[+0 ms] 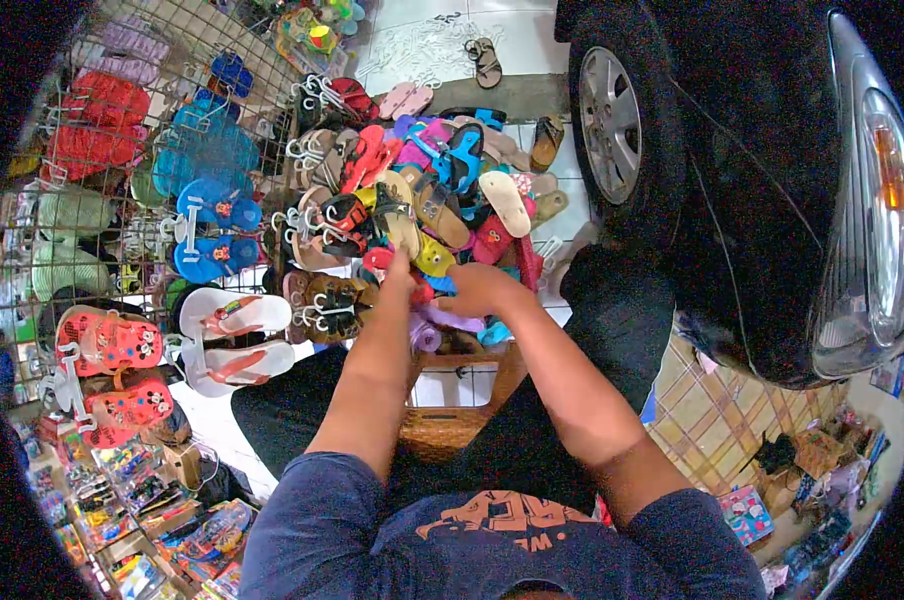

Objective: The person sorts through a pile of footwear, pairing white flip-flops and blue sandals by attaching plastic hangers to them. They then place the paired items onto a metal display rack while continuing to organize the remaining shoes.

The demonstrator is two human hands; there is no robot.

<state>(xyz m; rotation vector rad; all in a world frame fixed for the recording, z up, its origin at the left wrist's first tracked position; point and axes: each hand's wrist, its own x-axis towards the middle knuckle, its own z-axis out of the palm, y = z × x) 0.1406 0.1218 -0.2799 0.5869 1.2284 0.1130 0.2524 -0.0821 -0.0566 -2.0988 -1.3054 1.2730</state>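
Note:
A heaped pile of sandals and slippers in many colours lies before me. My left hand [404, 262] reaches into its near side, with its fingers closed at the lower end of a beige sandal [396, 208] that has a dark strap. My right hand [480, 291] is close beside it, fingers curled inward; what they hold is hidden. Against the right fingertips sits a yellow slipper [435, 257]. Red and purple footwear shows just below the hands. Above them lie a brown sandal [439, 212], a cream slipper [506, 204] and a blue-strapped sandal [462, 158].
On the left, a wire rack [122, 215] carries hanging pairs, including white flip-flops [237, 340] and red clogs [122, 375]. A black car's wheel [610, 125] stands close on the right. White hooks [412, 50] and a lone sandal [483, 62] lie on the far floor.

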